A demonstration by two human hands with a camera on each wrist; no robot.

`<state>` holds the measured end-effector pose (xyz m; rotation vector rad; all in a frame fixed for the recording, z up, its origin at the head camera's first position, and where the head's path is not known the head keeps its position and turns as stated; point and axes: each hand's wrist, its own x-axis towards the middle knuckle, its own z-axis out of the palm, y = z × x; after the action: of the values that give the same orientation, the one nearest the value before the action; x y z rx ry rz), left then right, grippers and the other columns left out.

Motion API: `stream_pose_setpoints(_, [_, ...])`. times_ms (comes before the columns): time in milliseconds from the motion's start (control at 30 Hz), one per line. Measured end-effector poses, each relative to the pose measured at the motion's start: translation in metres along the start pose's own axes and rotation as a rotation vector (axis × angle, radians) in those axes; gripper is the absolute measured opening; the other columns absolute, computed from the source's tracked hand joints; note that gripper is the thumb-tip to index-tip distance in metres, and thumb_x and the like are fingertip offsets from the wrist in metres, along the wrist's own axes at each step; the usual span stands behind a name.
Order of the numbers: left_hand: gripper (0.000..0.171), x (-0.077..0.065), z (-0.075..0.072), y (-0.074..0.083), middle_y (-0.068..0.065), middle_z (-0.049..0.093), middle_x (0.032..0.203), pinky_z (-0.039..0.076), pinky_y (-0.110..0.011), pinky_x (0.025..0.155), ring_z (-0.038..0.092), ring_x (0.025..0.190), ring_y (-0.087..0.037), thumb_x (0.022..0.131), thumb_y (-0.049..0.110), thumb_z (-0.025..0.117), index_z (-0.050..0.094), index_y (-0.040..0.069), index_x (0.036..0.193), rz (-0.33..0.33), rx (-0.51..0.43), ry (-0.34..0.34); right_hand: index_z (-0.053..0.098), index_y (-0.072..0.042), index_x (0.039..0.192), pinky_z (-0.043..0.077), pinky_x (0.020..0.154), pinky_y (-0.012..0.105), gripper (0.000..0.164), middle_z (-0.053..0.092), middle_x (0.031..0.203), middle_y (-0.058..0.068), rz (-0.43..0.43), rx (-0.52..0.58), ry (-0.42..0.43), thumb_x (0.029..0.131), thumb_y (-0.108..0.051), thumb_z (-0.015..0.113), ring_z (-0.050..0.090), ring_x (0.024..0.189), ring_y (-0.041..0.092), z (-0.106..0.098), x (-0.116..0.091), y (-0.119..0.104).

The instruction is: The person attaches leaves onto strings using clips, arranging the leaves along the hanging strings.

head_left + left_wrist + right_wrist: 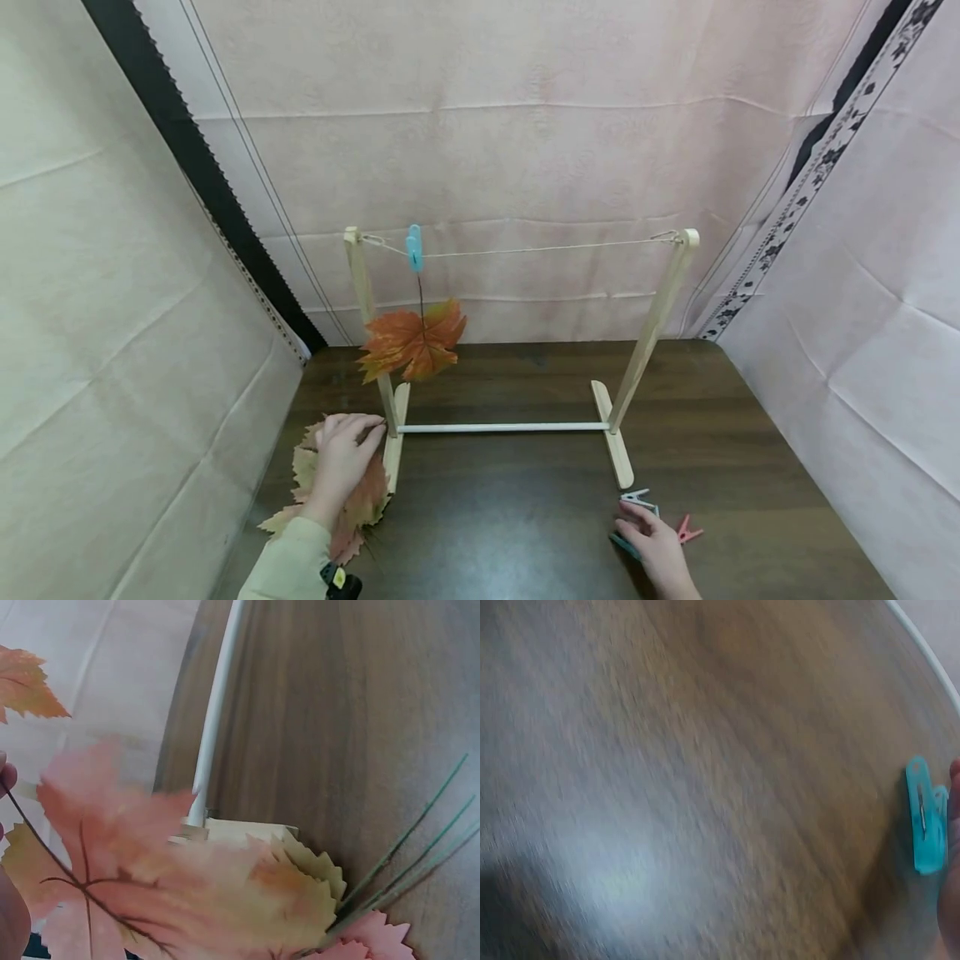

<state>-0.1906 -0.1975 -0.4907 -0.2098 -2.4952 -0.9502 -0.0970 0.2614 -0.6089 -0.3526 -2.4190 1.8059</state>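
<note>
In the head view, a wooden stand [651,329] is standing on the brown table [502,517], a string [525,249] running between its post tops and a white rod [502,428] joining the posts low down. At 10 o'clock from the centre, a blue clip [415,248] is hanging on the string and an orange leaf [414,340] is dangling by its dark stem at the clip's 6 o'clock. Between 7 and 8 o'clock, the left hand [347,454] is bending its fingers near the foot of the left post, with a leaf pile [367,500] lying beneath it. Toward 5 o'clock, the right hand [654,550] is sitting among three clips: a teal clip [625,547] is lying at its 9 o'clock, a white clip [639,500] at 11 and a red clip [687,531] at 2. In the left wrist view, the fingers at 9 o'clock are pinching the stem of a pink leaf [142,877] narrowly, and its blurred blade is spreading toward 5 o'clock. Nearby, green stems [405,847] are pointing between 1 and 2 o'clock. In the right wrist view, the teal clip is showing near 3 o'clock, close against the partly visible hand; whether the fingers are gripping it, I cannot tell.
</note>
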Motion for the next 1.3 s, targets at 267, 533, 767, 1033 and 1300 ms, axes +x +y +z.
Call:
stream_pose_setpoints(267, [0.009, 0.005, -0.009, 0.01, -0.005, 0.069, 0.091, 0.023, -0.045, 0.08, 0.045, 0.096, -0.023, 0.084, 0.011, 0.07, 0.073, 0.009, 0.093, 0.02, -0.06, 0.024, 0.065, 0.001, 0.113, 0.046, 0.066, 0.017, 0.034, 0.068, 0.1, 0.014, 0.012, -0.16, 0.043, 0.082, -0.009, 0.072, 0.06, 0.076, -0.001, 0.001, -0.004, 0.001])
stream_pose_setpoints(533, [0.011, 0.009, -0.014, 0.02, -0.007, 0.068, 0.095, 0.026, -0.042, 0.081, 0.046, 0.098, -0.024, 0.084, 0.01, 0.069, 0.073, 0.008, 0.094, 0.02, -0.085, 0.028, 0.067, -0.001, 0.11, 0.044, 0.061, 0.021, 0.031, 0.067, 0.081, 0.001, -0.006, -0.206, 0.007, 0.08, -0.01, 0.073, 0.056, 0.068, 0.002, 0.011, -0.005, 0.01])
stream_pose_setpoints(767, [0.009, 0.007, -0.01, 0.026, -0.006, 0.068, 0.09, 0.027, -0.041, 0.079, 0.048, 0.094, -0.024, 0.081, 0.006, 0.072, 0.073, 0.006, 0.09, 0.068, -0.105, 0.047, 0.065, -0.002, 0.112, 0.045, 0.055, 0.023, 0.032, 0.065, 0.081, 0.002, 0.058, -0.175, -0.032, 0.083, -0.013, 0.071, 0.056, 0.066, 0.007, 0.031, 0.0, -0.002])
stream_pose_setpoints(1033, [0.009, 0.007, -0.01, 0.031, -0.004, 0.068, 0.091, 0.031, -0.038, 0.079, 0.05, 0.093, -0.021, 0.082, 0.008, 0.072, 0.073, 0.007, 0.09, 0.071, -0.146, 0.048, 0.065, 0.001, 0.109, 0.043, 0.059, 0.022, 0.031, 0.063, 0.08, 0.0, 0.014, -0.288, 0.01, 0.081, -0.011, 0.072, 0.052, 0.067, 0.004, 0.025, -0.006, 0.002])
stream_pose_setpoints(1300, [0.011, 0.009, -0.01, 0.043, 0.004, 0.066, 0.096, 0.045, -0.033, 0.072, 0.051, 0.092, -0.013, 0.086, 0.016, 0.069, 0.073, 0.012, 0.096, 0.02, -0.19, 0.003, 0.066, 0.001, 0.106, 0.044, 0.061, 0.024, 0.036, 0.062, 0.09, 0.003, -0.088, -0.49, -0.033, 0.076, -0.016, 0.077, 0.051, 0.07, 0.006, 0.022, -0.01, 0.009])
